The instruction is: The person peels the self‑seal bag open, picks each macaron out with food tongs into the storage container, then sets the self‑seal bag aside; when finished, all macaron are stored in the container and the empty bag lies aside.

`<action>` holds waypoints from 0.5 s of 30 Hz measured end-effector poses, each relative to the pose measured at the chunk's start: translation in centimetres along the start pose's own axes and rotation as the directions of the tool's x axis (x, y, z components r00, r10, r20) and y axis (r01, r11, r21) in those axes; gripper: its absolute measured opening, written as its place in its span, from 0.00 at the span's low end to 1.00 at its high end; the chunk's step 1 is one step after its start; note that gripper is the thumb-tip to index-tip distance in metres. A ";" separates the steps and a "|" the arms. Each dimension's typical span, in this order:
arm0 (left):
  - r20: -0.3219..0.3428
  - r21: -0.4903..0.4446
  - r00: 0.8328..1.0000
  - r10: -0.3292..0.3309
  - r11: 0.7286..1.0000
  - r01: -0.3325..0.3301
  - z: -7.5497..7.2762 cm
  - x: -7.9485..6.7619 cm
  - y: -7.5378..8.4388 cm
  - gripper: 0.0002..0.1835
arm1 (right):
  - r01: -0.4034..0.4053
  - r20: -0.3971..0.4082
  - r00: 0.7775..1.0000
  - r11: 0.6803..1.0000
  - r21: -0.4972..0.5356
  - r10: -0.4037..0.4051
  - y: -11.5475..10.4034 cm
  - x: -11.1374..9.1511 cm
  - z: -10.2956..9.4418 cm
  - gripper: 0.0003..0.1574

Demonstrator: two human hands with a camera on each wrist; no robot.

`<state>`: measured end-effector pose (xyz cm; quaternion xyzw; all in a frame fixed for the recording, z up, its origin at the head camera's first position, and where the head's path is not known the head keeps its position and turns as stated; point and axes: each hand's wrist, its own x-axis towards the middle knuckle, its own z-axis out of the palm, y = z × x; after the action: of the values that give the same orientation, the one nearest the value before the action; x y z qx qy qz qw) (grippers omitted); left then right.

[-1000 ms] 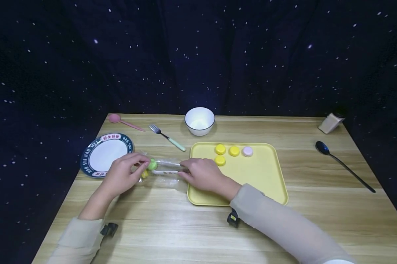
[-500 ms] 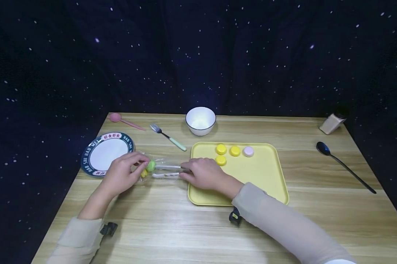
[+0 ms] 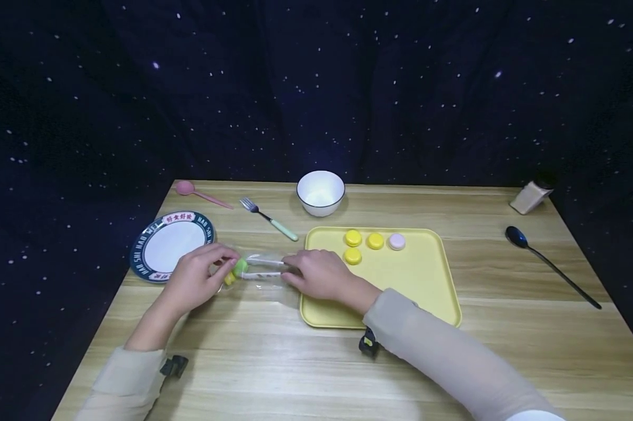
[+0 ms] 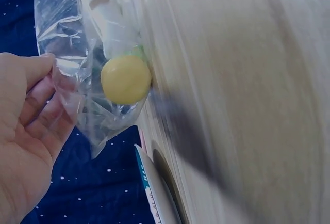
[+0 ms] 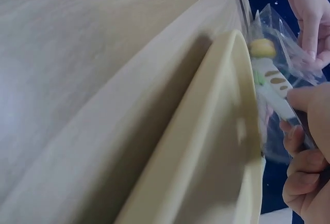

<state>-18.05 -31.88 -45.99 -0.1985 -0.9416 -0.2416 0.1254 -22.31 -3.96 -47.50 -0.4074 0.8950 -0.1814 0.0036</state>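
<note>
My left hand [image 3: 195, 278] pinches the edge of a clear plastic bag [image 4: 93, 126] at the left of the table. Inside the bag are a green macaron [image 3: 241, 267] and a yellow macaron [image 4: 126, 79]. With curled fingers my right hand [image 3: 324, 275] grips white tongs [image 5: 273, 87], over the left side of a yellow tray [image 3: 400, 286]. The tongs' slotted arms reach left into the bag, spread apart, their tips right at the green macaron. Part of the yellow one is hidden behind my left fingers in the head view.
Several yellow macarons [image 3: 375, 240] and a lilac macaron [image 3: 397, 241] sit at the tray's back. A blue-rimmed plate [image 3: 171, 248] lies left. Behind are a pink spoon [image 3: 185, 187], a fork [image 3: 274, 224] and a white bowl [image 3: 321, 193]. A black spoon [image 3: 555, 269] and a jar [image 3: 529, 196] stand right.
My right hand has shifted slightly left, and the tongs' arms have moved a little farther from me within the bag. The left hand stays in place on the bag.
</note>
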 end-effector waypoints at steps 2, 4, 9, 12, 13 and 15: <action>-0.003 -0.001 1.000 0.001 1.000 -0.001 0.0 -0.1 -0.1 0.05 | 0.007 0.009 1.000 1.000 0.001 -0.007 0.1 -0.2 -0.1 0.17; -0.005 -0.001 1.000 0.001 1.000 -0.001 0.0 -0.1 -0.1 0.05 | 0.012 0.009 1.000 1.000 0.005 -0.012 0.2 -0.3 -0.1 0.16; -0.004 -0.002 1.000 0.005 1.000 -0.005 0.0 0.0 -0.1 0.04 | 0.005 -0.012 1.000 1.000 0.021 -0.005 -0.1 0.3 0.5 0.18; 0.002 -0.002 1.000 0.002 1.000 -0.002 0.0 -0.1 0.0 0.04 | 0.000 -0.007 1.000 1.000 0.019 0.000 -0.3 0.5 0.7 0.17; 0.002 -0.002 1.000 0.001 1.000 -0.001 0.0 -0.1 0.0 0.04 | 0.000 -0.003 1.000 1.000 0.015 0.000 -0.4 0.5 0.6 0.17; 0.000 0.002 1.000 0.000 1.000 0.000 -0.1 -0.1 0.0 0.05 | 0.002 -0.001 1.000 1.000 0.003 -0.002 -0.3 0.2 0.4 0.17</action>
<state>-17.96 -31.95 -45.94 -0.1983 -0.9418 -0.2407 0.1253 -22.12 -4.42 -47.78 -0.4082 0.8944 -0.1831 0.0035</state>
